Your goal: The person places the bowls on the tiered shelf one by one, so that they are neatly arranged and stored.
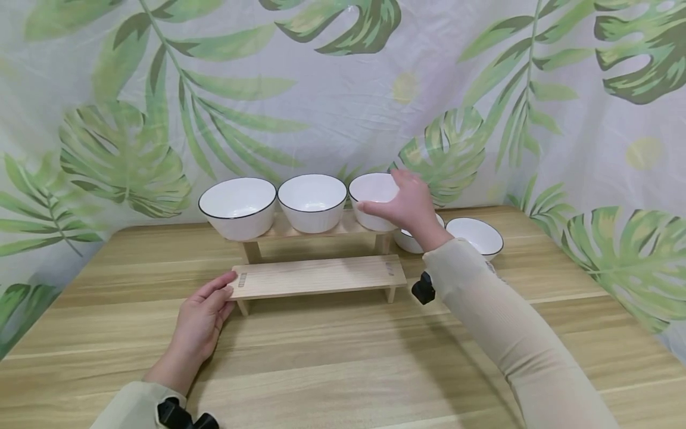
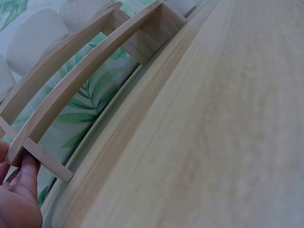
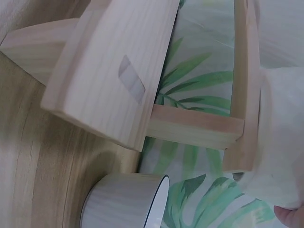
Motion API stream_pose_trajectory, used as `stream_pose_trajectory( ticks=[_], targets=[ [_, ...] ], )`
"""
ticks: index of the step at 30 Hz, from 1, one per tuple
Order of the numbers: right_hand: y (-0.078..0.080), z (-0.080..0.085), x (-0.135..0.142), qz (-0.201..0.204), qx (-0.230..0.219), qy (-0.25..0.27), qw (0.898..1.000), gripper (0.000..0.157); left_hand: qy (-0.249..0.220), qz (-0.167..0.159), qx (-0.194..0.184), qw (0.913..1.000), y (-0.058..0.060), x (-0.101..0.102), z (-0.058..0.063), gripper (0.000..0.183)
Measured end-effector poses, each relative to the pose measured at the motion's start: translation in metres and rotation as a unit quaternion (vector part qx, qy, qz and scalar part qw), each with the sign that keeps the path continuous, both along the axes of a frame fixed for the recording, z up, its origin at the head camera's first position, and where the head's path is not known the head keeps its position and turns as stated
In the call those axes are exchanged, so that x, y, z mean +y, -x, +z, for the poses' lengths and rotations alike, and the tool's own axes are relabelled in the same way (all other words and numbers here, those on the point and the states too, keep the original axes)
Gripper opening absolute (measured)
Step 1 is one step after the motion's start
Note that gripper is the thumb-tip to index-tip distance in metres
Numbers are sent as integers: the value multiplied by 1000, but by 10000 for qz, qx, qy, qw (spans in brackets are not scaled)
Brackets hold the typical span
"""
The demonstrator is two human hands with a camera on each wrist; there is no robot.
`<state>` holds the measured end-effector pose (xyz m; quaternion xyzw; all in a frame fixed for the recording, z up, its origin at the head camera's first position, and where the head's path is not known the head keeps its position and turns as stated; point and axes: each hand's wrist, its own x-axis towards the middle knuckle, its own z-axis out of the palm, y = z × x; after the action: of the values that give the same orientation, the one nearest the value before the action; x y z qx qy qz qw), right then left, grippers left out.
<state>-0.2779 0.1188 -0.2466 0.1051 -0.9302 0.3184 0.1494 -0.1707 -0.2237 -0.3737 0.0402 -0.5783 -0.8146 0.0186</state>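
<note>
A two-tier wooden stand stands on the table, with three white bowls in a row on its upper board. My left hand pinches the left end of the lower board; in the left wrist view, the fingers of this hand lie under and over the board's end. At the right end of the upper tier, my right hand grips a dark-rimmed white bowl, thumb at its near side and fingers round its right rim. The right wrist view shows this bowl against the upper board, with one fingertip at its edge.
The left bowl and middle bowl sit beside the gripped one. Two more white bowls stand on the table right of the stand, one partly behind my right wrist, the other farther right. A leaf-patterned cloth hangs behind.
</note>
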Motion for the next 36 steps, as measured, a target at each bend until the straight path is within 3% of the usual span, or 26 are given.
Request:
stream_pose_trajectory(
  ticks=[11, 21, 36],
  targets=[
    [4, 5, 0, 203, -211, -230, 9993, 98, 66, 24, -174, 9998, 2, -2, 5, 24],
    [0, 9, 7, 560, -230, 118, 9981, 83, -11, -14, -226, 9997, 2, -1, 4, 24],
    [-8, 20, 20, 712, -292, 688, 9947, 83, -51, 8, -167, 9998, 1, 0, 0, 24]
  ],
)
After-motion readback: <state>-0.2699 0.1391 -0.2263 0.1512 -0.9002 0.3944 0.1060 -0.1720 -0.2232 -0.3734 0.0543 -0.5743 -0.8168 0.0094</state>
